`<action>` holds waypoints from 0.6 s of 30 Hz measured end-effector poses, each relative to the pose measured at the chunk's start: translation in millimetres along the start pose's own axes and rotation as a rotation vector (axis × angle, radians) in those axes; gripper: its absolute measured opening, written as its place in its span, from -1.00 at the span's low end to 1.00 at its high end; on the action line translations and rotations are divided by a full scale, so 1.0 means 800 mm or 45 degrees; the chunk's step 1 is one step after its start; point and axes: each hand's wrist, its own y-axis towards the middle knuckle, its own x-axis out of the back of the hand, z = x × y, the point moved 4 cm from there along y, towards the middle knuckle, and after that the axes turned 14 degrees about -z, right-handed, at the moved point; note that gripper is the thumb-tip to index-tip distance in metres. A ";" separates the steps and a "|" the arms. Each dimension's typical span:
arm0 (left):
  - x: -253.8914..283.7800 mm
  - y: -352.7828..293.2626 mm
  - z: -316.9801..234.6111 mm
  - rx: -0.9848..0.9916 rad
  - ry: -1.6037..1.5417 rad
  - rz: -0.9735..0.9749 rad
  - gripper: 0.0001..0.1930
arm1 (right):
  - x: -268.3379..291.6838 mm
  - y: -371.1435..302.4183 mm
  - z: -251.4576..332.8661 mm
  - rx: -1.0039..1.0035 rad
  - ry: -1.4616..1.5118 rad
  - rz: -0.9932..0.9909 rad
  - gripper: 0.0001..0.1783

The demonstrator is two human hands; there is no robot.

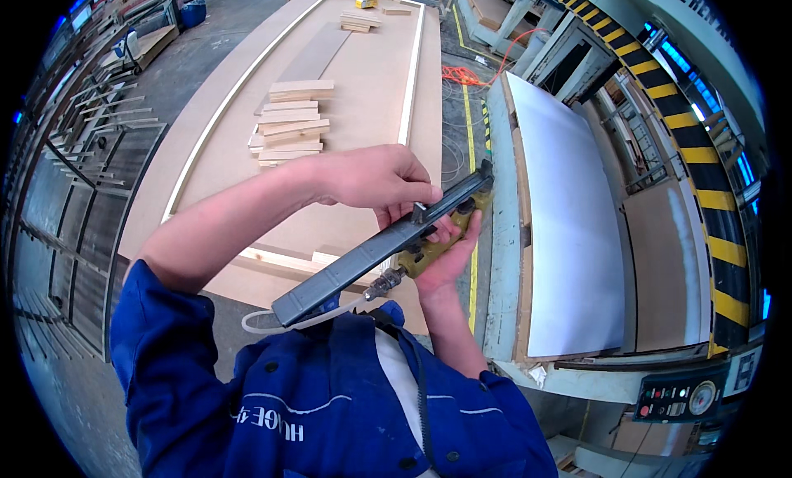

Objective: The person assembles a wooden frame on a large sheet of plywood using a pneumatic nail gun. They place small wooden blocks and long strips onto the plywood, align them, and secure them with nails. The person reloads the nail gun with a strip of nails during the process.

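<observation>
A pneumatic staple gun [412, 258] with a yellow-green body and a long dark magazine [355, 251] is held slantwise before my chest. The magazine side faces up. My right hand [452, 263] is wrapped round the gun's body from below. My left hand [384, 179] is closed over the magazine, thumb and fingers pinched by a small black lug on it; whether a small piece sits between the fingertips is hidden. A clear air hose [256, 323] runs from a metal coupling [381, 285] at the gun's lower end and loops under the magazine.
Ahead lies a large wooden panel [363, 90] with pale strips framing it. Stacked short wood blocks [293, 119] rest on it, more blocks [360, 21] farther off. A press [676, 148] with striped edging and a white sheet [561, 214] stands right; metal racks [91, 173] stand left.
</observation>
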 end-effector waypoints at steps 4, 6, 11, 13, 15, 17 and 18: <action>0.018 -0.034 0.008 -0.105 -0.158 -0.160 -0.52 | -0.019 -0.002 0.003 -0.041 0.156 0.104 -0.61; 0.023 -0.060 0.015 -0.272 -0.124 -0.206 -0.46 | -0.019 -0.005 0.017 0.038 0.144 0.114 -0.65; 0.019 -0.128 0.019 -0.604 -0.217 -0.569 -0.22 | -0.018 -0.002 0.034 0.132 0.144 0.016 -0.68; 0.014 -0.142 0.003 -0.749 -0.036 -0.740 -0.14 | -0.022 0.000 0.032 0.100 0.113 0.068 -0.63; 0.005 -0.143 0.006 -0.849 0.035 -0.880 -0.20 | -0.035 -0.004 0.023 0.101 0.039 0.090 -0.61; -0.001 -0.141 0.001 -0.930 0.057 -0.967 -0.23 | -0.044 -0.007 0.016 0.062 0.025 0.070 -0.61; -0.003 -0.142 -0.001 -1.007 0.067 -1.048 -0.29 | -0.045 -0.008 0.013 0.042 0.018 0.060 -0.61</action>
